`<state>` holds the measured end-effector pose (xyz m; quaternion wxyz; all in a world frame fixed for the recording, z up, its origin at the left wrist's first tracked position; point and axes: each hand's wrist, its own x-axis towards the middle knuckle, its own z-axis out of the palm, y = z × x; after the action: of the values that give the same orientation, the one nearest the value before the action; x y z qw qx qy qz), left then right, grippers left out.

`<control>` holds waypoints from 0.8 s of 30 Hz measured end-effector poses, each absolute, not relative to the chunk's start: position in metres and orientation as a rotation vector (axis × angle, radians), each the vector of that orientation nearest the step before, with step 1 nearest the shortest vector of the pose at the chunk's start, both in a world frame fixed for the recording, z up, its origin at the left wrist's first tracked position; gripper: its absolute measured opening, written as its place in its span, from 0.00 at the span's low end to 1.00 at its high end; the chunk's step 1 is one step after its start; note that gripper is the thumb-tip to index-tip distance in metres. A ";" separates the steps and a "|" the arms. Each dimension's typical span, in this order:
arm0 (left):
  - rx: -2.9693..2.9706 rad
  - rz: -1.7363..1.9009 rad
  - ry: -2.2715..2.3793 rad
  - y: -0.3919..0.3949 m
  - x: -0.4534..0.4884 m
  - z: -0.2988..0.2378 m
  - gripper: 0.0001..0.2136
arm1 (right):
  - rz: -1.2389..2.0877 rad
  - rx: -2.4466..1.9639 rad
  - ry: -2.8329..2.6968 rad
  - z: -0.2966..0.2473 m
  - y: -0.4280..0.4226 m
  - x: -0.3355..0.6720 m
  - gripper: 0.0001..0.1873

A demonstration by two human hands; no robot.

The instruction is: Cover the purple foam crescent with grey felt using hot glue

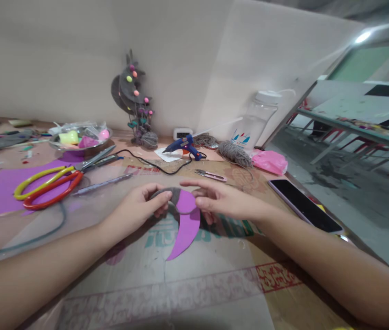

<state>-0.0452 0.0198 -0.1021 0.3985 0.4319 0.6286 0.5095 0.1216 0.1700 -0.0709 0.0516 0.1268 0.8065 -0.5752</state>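
Over cardboard (294,302), the left hand (143,202) partly covers a gray-wrapped purple crescent (190,227).

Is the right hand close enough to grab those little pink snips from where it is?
Probably yes. The little pink snips lie just beyond the right hand, and nothing seems to stand between them. That hand is busy at the purple crescent, though, so it would have to leave that first.

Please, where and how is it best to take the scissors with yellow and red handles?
Likely by the yellow loop and red loop of the scissors, from the near left side, with the left hand once it is free: the loops lie toward you, while the blades point away.
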 end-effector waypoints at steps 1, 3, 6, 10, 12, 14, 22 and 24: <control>1.090 1.292 1.602 0.020 -0.045 -0.102 0.11 | -1.728 0.363 2.419 -0.070 0.169 0.122 0.30; 1.076 1.276 1.635 0.019 -0.045 -0.102 0.12 | -1.607 0.327 2.396 -0.064 0.173 0.125 0.25; 1.074 1.242 1.662 0.020 -0.044 -0.102 0.12 | -1.255 0.277 2.358 -0.049 0.186 0.134 0.20; 1.090 1.223 1.673 0.019 -0.044 -0.101 0.12 | -0.822 0.262 2.344 -0.026 0.206 0.151 0.17; 1.089 1.221 1.692 0.019 -0.044 -0.100 0.12 | -0.649 0.362 2.433 -0.019 0.216 0.160 0.15; 1.088 1.225 1.701 0.019 -0.044 -0.100 0.12 | -0.433 0.577 2.531 -0.017 0.229 0.169 0.13; 1.083 1.253 1.673 0.020 -0.043 -0.102 0.12 | 0.127 1.264 3.023 -0.014 0.270 0.184 0.07; 1.088 1.243 1.672 0.021 -0.043 -0.102 0.13 | -0.157 1.173 3.220 -0.004 0.259 0.183 0.12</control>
<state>-0.0433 0.0207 -0.1015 0.3854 0.4271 0.6565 0.4879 0.1826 0.2587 -0.0040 -0.1439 0.3384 0.9288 -0.0452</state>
